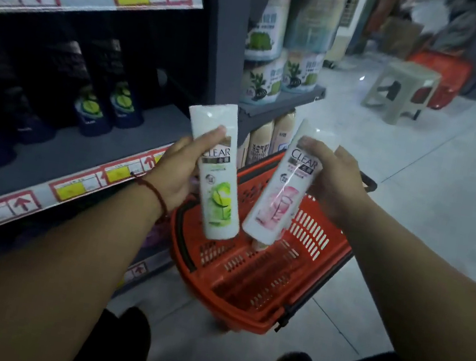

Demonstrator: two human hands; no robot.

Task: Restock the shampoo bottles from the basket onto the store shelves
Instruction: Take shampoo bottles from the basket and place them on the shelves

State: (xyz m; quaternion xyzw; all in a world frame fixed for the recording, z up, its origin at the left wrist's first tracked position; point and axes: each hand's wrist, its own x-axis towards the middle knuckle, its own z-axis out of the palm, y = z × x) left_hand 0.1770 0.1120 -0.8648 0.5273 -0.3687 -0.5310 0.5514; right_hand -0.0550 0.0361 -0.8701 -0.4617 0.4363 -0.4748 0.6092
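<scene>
The white plastic shampoo bottle with green leaf print (220, 177) carries dark lettering above a lime-green splash. The white plastic shampoo bottle with pink flower print (282, 199) has the same lettering over pale rose petals. The slotted orange-red plastic basket (244, 290) has black handles. The dark navy shelf bottles (94, 117) show green-and-yellow emblems. The grey metal shelf (56, 157) is edged with red-framed paper labels (73, 185) bearing yellow patches and red arrows. The square plastic stool (404, 85) is beige.
</scene>
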